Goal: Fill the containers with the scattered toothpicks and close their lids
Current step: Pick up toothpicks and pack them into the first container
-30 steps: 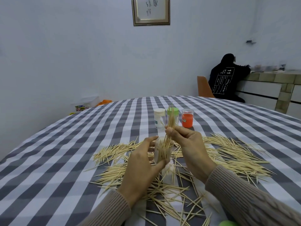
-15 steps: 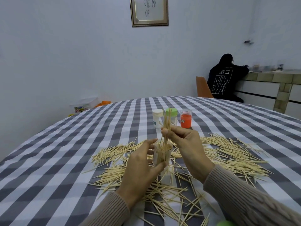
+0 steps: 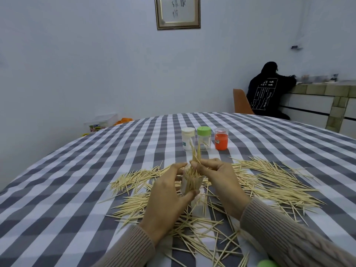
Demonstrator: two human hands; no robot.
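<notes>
My left hand (image 3: 167, 197) grips a clear toothpick container (image 3: 190, 183) held above the table, partly filled with upright toothpicks. My right hand (image 3: 217, 180) pinches a bundle of toothpicks (image 3: 195, 153) whose lower ends sit in the container's mouth. Scattered toothpicks (image 3: 269, 182) cover the checked tablecloth around and under both hands. Further back stand three closed containers: a white-lidded one (image 3: 188, 139), a green-lidded one (image 3: 203, 138) and an orange one (image 3: 221, 139). A second clear container (image 3: 198, 204) lies on the cloth just below my left hand's fingers.
The round table (image 3: 77, 170) has a grey and white checked cloth. A green object (image 3: 266, 264) shows at the bottom edge. A person in black sits at a counter at the far right beside an orange chair (image 3: 240, 102). A plastic box (image 3: 101, 122) is beyond the table's far left edge.
My right hand has lowered the toothpick bundle further into the container, and both hands have come slightly closer together. The view has tilted down a little.
</notes>
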